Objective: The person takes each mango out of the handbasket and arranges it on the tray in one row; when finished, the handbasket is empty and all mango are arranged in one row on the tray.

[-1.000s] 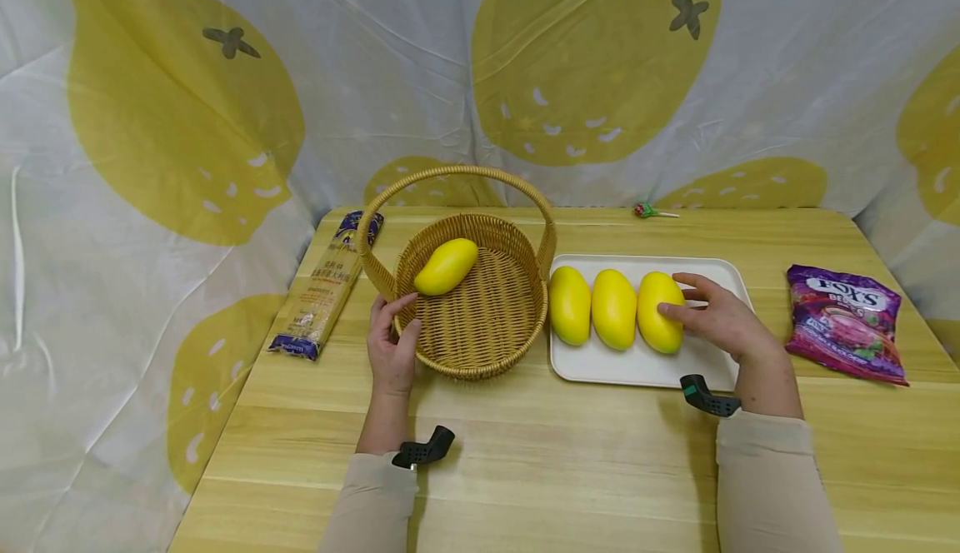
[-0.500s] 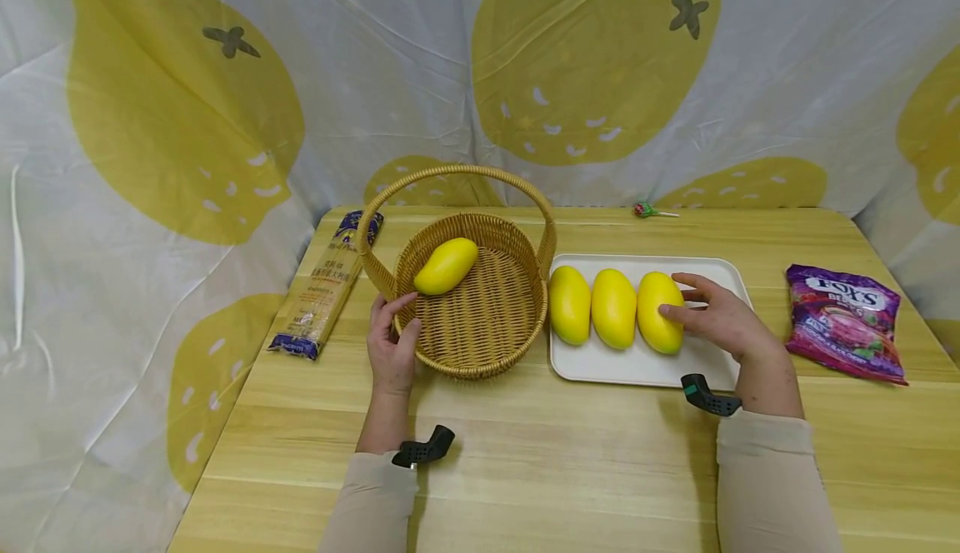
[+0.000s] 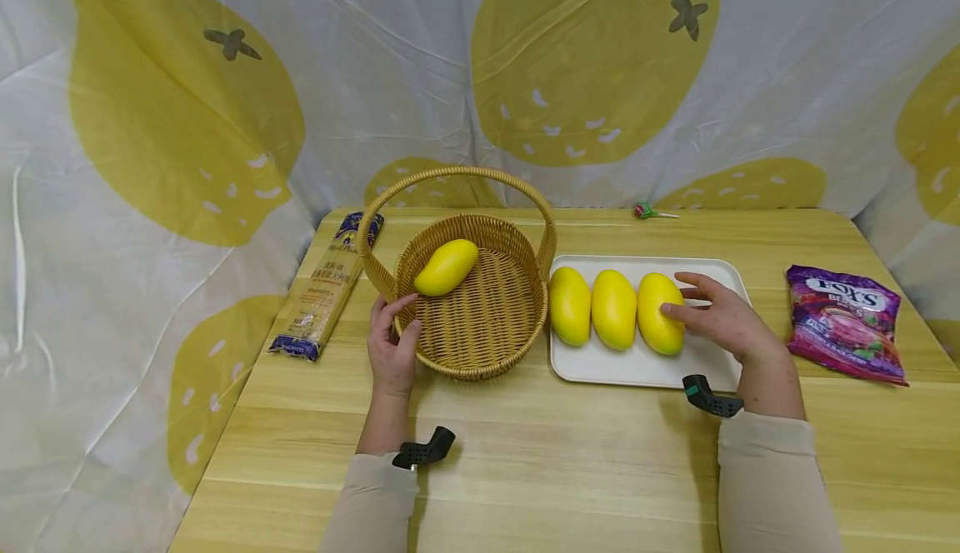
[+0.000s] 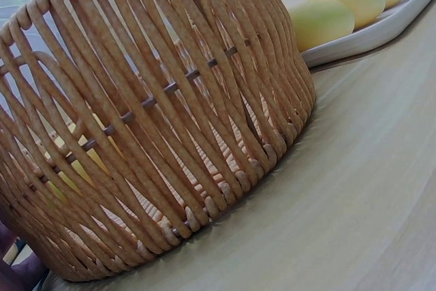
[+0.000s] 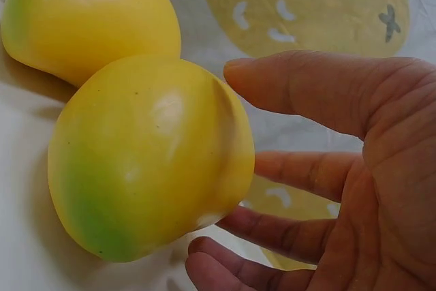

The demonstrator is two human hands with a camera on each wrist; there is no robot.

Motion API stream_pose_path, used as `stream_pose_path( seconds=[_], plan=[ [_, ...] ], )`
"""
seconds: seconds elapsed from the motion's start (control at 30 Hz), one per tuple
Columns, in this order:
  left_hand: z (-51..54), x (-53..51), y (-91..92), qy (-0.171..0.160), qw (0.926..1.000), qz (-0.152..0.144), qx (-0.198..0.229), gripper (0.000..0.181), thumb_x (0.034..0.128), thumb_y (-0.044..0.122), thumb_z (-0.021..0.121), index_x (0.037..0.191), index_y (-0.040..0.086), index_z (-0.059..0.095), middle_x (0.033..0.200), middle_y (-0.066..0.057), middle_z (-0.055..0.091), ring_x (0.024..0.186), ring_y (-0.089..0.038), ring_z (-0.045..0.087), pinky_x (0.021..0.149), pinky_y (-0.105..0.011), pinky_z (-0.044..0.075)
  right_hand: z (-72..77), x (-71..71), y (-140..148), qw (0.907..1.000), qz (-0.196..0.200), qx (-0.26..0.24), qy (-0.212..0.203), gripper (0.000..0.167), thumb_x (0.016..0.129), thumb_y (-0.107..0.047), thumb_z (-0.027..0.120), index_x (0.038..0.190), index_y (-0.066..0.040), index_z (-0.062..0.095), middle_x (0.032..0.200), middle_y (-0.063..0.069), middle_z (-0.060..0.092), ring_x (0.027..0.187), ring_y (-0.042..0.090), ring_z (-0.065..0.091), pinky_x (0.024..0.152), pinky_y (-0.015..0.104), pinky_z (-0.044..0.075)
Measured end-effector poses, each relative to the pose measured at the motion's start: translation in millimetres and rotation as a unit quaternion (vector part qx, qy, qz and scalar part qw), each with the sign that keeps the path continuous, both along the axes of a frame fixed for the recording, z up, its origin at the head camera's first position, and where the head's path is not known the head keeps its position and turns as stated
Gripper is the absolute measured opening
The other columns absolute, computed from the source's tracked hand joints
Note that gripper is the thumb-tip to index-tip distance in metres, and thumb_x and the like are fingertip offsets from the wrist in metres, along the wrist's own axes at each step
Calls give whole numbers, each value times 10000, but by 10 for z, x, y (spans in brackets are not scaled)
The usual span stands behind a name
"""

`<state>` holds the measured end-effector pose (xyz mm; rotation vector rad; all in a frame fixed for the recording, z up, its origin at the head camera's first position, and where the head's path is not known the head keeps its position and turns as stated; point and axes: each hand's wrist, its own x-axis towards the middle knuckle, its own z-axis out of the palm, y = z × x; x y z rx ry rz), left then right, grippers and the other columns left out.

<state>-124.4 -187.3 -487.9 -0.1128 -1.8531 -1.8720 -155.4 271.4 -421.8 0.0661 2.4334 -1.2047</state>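
Note:
A round wicker basket (image 3: pixel 480 345) with a tall arched handle stands on the table, one yellow mango (image 3: pixel 447 267) lying inside at its left. My left hand (image 3: pixel 392 357) rests against the basket's left front side, index finger and thumb at the rim; in the left wrist view its fingers (image 4: pixel 20 270) barely show. On a white tray (image 3: pixel 637 371) lie three yellow mangoes in a row: left (image 3: pixel 570 306), middle (image 3: pixel 613 310) and right (image 3: pixel 661 313). My right hand (image 3: pixel 723 320) is spread around the right mango's side, thumb close over it; the right wrist view shows a loose hold without clear pinching.
A spaghetti packet (image 3: pixel 322 291) lies left of the basket. To the right of the tray is a purple Fox's candy bag (image 3: pixel 846 324). A lollipop (image 3: pixel 654 211) lies at the table's back edge, before a lemon-print curtain (image 3: pixel 420 78).

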Motion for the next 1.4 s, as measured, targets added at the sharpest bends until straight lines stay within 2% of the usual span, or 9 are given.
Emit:
stream_pose_path(
  seconds=[0.17, 0.37, 0.63, 0.77, 0.87, 0.97, 1.13, 1.27, 1.4],
  plan=[
    [-4, 10, -7, 39, 10000, -4, 22, 357, 860, -105, 545, 1199, -214, 568, 1501, -325, 364, 1383, -460, 371, 1075, -313, 421, 56, -2, -53, 9997, 28, 184, 184, 884, 987, -528, 589, 1641, -99, 176, 1619, 315, 259, 1415, 537, 341, 1107, 686, 344],
    [4, 16, -7, -23, 10000, 36, 21, 347, 864, -120, 548, 1203, -181, 596, 1506, -305, 371, 1392, -433, 382, 1058, -304, 426, 210, 18, -228, 9957, 164, 663, 624, 839, 989, -552, 566, 1629, -118, 240, 1631, 274, 284, 1431, 588, 281, 1094, 721, 319],
    [21, 23, 3, -92, 9999, 109, -4, 348, 862, -97, 563, 1199, -175, 598, 1509, -285, 381, 1424, -392, 366, 1097, -293, 387, 423, 161, -648, 9879, 516, 584, 1341, 727, 984, -442, 637, 1576, -110, 373, 1610, 238, 350, 1417, 527, 366, 1131, 677, 309],
    [29, 23, 2, -176, 9998, 129, -44, 353, 865, -101, 558, 1206, -191, 586, 1512, -289, 379, 1419, -413, 377, 1106, -432, 391, 481, 245, -884, 9817, 852, 363, 1665, 651, 976, -353, 674, 1530, -96, 447, 1563, 192, 442, 1358, 466, 465, 1109, 621, 381],
    [30, 30, 1, -297, 9994, 186, -52, 348, 873, -93, 558, 1207, -183, 588, 1559, -283, 344, 1475, -414, 307, 1140, -583, 325, 489, 284, -1064, 9767, 1048, 125, 1870, 614, 964, -295, 698, 1499, -78, 488, 1525, 159, 497, 1330, 415, 507, 1097, 581, 414],
    [31, 38, 0, -382, 9990, 216, -36, 350, 878, -67, 567, 1210, -175, 590, 1591, -270, 313, 1515, -402, 244, 1163, -654, 255, 485, 307, -1235, 9713, 1167, -189, 2063, 587, 950, -237, 719, 1471, -56, 518, 1486, 150, 539, 1323, 381, 526, 1088, 551, 432],
    [27, 40, -4, -300, 9995, 71, 61, 365, 877, -62, 572, 1219, -192, 573, 1597, -279, 291, 1528, -404, 219, 1194, -642, 211, 530, 293, -1528, 9658, 1168, -680, 2212, 539, 953, -236, 717, 1445, -94, 549, 1433, 133, 588, 1297, 355, 555, 1068, 536, 464],
    [18, 44, -3, -332, 9993, 37, 173, 375, 876, -56, 564, 1221, -203, 558, 1618, -281, 244, 1551, -400, 146, 1220, -634, 145, 605, 211, -1799, 9676, 1056, -853, 2128, 522, 964, -307, 699, 1440, -145, 558, 1397, 94, 599, 1288, 323, 562, 1071, 530, 466],
    [23, 36, 4, -305, 9994, 42, 158, 362, 876, -73, 567, 1217, -195, 569, 1600, -279, 273, 1536, -396, 193, 1219, -580, 195, 683, 67, -2074, 9712, 936, -917, 1989, 510, 966, -352, 686, 1427, -167, 567, 1389, 89, 601, 1318, 321, 555, 1090, 509, 457]
  ],
)
